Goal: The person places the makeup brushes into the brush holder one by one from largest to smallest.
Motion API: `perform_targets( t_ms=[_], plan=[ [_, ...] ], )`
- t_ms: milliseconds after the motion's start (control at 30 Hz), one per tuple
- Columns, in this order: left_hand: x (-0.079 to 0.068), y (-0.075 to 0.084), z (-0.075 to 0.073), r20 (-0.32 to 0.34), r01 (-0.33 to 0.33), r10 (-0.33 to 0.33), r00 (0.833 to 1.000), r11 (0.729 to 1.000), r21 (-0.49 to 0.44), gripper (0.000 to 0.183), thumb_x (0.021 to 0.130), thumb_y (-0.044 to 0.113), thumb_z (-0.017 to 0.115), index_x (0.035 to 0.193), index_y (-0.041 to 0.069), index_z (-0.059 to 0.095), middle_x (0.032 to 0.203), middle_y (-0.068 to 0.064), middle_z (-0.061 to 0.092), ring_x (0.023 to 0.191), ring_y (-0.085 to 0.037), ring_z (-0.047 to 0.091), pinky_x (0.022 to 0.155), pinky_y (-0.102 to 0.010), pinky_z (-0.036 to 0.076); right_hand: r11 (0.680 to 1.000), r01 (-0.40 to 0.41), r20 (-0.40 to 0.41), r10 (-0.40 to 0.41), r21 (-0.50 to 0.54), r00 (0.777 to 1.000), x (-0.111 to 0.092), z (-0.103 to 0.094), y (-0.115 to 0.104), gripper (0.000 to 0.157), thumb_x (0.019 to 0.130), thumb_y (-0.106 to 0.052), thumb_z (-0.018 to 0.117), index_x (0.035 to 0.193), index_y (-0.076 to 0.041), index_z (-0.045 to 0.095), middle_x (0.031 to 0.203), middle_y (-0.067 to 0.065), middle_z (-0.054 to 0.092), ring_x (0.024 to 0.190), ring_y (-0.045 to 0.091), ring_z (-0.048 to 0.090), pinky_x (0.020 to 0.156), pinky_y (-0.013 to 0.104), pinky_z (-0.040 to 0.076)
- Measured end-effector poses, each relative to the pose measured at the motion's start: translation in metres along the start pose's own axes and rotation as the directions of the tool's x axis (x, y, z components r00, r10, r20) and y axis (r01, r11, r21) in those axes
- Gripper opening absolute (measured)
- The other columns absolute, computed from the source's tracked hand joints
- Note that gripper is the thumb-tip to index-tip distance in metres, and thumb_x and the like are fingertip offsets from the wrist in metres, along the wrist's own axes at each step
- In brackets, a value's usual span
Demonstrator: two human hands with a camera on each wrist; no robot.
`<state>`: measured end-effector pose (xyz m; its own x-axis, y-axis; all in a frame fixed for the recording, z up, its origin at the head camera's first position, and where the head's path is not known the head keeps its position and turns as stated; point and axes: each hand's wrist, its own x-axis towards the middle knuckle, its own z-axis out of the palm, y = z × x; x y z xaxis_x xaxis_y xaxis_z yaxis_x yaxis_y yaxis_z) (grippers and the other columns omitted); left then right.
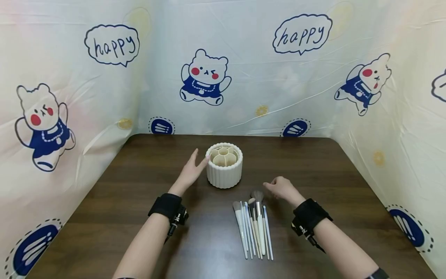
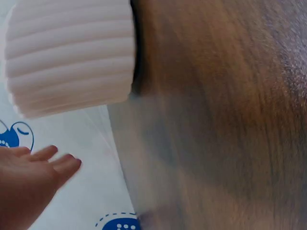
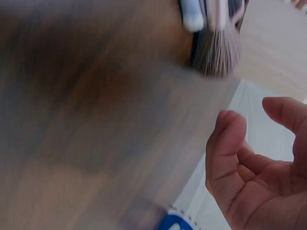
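Observation:
A white ribbed round brush holder, its inside split into petal-shaped compartments, stands upright on the table. My left hand is at its left side, fingers spread and the thumb right at the rim. In the left wrist view the ribbed wall appears above the fingers. Several makeup brushes with pale handles lie side by side nearer me, bristles pointing away. Just beyond and right of the large fluffy brush is my right hand, fingers loosely curled, thumb apart, holding nothing.
The dark wooden table is enclosed at the back and sides by a pale printed curtain with cartoon bears. Black straps with small cameras are worn on both wrists.

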<state>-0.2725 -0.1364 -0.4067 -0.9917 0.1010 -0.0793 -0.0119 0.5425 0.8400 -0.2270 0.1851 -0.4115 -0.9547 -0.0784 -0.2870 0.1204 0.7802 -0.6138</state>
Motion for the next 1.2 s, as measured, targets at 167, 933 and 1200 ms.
perform_targets(
  t_ms=[167, 933, 1200],
  plan=[
    [0.001, 0.003, 0.013, 0.046, -0.036, 0.037, 0.998, 0.999, -0.030, 0.100, 0.089, 0.055, 0.058, 0.154, 0.013, -0.005, 0.161, -0.017, 0.006, 0.148, -0.034, 0.011, 0.117, -0.055, 0.019, 1.000, -0.011, 0.069, 0.011, 0.009, 0.998, -0.003, 0.017, -0.005, 0.047, 0.094, -0.034, 0.058, 0.053, -0.012, 0.046, 0.051, -0.001, 0.047, 0.047, 0.011, 0.043, 0.051, 0.022, 0.039],
    [0.009, -0.006, 0.053, -0.086, -0.139, 0.126, 0.988, 0.977, -0.164, 0.128, 0.070, 0.036, 0.085, 0.153, 0.021, -0.011, 0.160, -0.009, 0.009, 0.144, -0.028, 0.024, 0.116, -0.052, 0.026, 0.999, -0.008, 0.091, 0.011, -0.039, 0.996, -0.009, 0.042, -0.009, 0.055, 0.085, -0.027, 0.068, 0.045, -0.018, 0.032, 0.042, -0.006, 0.030, 0.041, 0.009, 0.032, 0.046, 0.021, 0.030],
    [0.012, -0.008, 0.054, -0.092, -0.150, 0.136, 0.986, 0.976, -0.156, 0.122, 0.071, 0.040, 0.083, 0.153, 0.022, -0.005, 0.159, -0.010, 0.013, 0.142, -0.028, 0.028, 0.114, -0.052, 0.029, 0.999, 0.024, 0.071, -0.023, -0.021, 0.997, -0.009, 0.043, -0.009, 0.054, 0.084, -0.023, 0.066, 0.045, -0.019, 0.029, 0.042, -0.007, 0.027, 0.041, 0.009, 0.031, 0.047, 0.021, 0.028]
  ],
)
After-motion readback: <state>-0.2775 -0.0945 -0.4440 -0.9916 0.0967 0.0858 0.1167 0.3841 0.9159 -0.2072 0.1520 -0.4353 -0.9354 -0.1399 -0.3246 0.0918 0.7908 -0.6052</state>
